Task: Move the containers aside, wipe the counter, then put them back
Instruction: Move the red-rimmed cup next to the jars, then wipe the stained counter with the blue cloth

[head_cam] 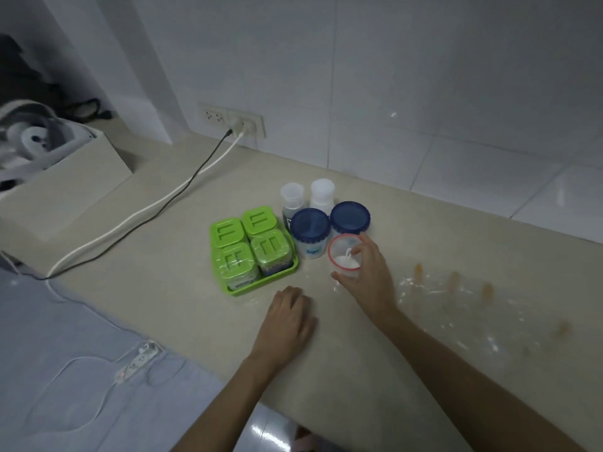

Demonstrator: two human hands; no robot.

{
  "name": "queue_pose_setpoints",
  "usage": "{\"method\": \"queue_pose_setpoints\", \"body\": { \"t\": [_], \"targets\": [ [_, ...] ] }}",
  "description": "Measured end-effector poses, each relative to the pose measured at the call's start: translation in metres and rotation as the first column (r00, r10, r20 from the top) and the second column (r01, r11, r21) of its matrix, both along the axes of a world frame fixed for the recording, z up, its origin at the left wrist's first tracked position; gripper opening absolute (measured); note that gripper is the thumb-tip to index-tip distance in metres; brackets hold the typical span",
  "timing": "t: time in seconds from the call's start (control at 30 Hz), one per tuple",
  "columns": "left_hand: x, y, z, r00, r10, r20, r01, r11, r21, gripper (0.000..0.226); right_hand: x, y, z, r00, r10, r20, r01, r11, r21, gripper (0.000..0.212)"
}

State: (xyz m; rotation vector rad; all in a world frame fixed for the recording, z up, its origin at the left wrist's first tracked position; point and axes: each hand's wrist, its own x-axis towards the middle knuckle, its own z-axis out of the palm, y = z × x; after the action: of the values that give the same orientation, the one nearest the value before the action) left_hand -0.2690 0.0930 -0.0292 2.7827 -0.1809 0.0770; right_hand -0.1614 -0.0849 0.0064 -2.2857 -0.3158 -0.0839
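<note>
Clear round red-rimmed tub [344, 256] in right grip [368, 272].

The room was dim and bluish, the picture soft throughout. Glare glinted off the wet table [456, 308] at right. Wall lines bowed near the edges.

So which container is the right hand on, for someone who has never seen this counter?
Find the green tray of four green-lidded boxes near the middle of the beige counter. Just right of it stand two blue-lidded jars, with two small bottles behind. The right hand grips the clear tub in front of those jars: the only one with a red rim and white powder showing inside.
</note>
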Motion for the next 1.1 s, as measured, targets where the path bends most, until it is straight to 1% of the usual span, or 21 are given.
{"method": "queue_pose_setpoints", "body": {
  "t": [0.07, 0.2, 0.3, 0.4, 0.47, 0.53, 0.63, 0.77, 0.83, 0.97, 1.03, 1.1],
  "targets": [
    [0.000, -0.003, 0.000, 0.999, -0.038, 0.017, 0.039, 0.999, -0.015, 0.036, -0.006, -0.001, 0.004, 1.000, 0.013, -0.009, -0.013, 1.000, -0.003, 0.056],
    [-0.001, -0.024, -0.003, 0.987, -0.152, 0.060, 0.157, 0.984, -0.085, 0.033, -0.038, -0.030, 0.002, 1.000, -0.018, 0.021, 0.020, 0.995, -0.096, 0.064],
    [-0.012, -0.046, -0.008, 0.965, -0.252, 0.069, 0.261, 0.950, -0.170, 0.035, -0.088, -0.081, -0.012, 0.996, -0.093, -0.017, 0.090, 0.986, -0.139, 0.062],
    [-0.022, -0.074, -0.012, 0.934, -0.350, 0.077, 0.359, 0.911, -0.205, 0.036, -0.151, -0.142, -0.027, 0.984, -0.168, -0.063, 0.156, 0.974, -0.164, 0.063],
    [-0.027, -0.098, -0.013, 0.905, -0.419, 0.070, 0.424, 0.878, -0.224, 0.035, -0.188, -0.179, -0.034, 0.961, -0.255, -0.106, 0.236, 0.957, -0.168, 0.061],
    [-0.031, -0.130, -0.015, 0.872, -0.484, 0.076, 0.488, 0.844, -0.221, 0.034, -0.219, -0.215, -0.036, 0.927, -0.355, -0.124, 0.332, 0.927, -0.174, 0.059],
    [-0.038, -0.183, -0.011, 0.833, -0.547, 0.081, 0.551, 0.807, -0.214, 0.034, -0.250, -0.257, -0.039, 0.893, -0.432, -0.127, 0.403, 0.892, -0.202, 0.057],
    [-0.054, -0.271, -0.006, 0.763, -0.641, 0.079, 0.642, 0.738, -0.209, 0.035, -0.279, -0.317, -0.039, 0.872, -0.476, -0.112, 0.435, 0.860, -0.267, 0.056],
    [-0.059, -0.320, -0.009, 0.708, -0.701, 0.084, 0.703, 0.688, -0.181, 0.037, -0.289, -0.350, -0.037, 0.864, -0.495, -0.086, 0.453, 0.842, -0.293, 0.054],
    [-0.068, -0.413, -0.008, 0.619, -0.780, 0.092, 0.784, 0.610, -0.113, 0.039, -0.301, -0.421, -0.033, 0.818, -0.574, -0.018, 0.532, 0.769, -0.355, 0.052],
    [-0.073, -0.452, -0.008, 0.592, -0.799, 0.102, 0.806, 0.586, -0.084, 0.039, -0.305, -0.459, -0.036, 0.778, -0.627, -0.035, 0.558, 0.716, -0.418, 0.061],
    [-0.076, -0.473, -0.012, 0.592, -0.801, 0.087, 0.806, 0.592, -0.029, 0.041, -0.301, -0.485, -0.041, 0.733, -0.675, -0.085, 0.543, 0.657, -0.523, 0.083]
  ]
}}
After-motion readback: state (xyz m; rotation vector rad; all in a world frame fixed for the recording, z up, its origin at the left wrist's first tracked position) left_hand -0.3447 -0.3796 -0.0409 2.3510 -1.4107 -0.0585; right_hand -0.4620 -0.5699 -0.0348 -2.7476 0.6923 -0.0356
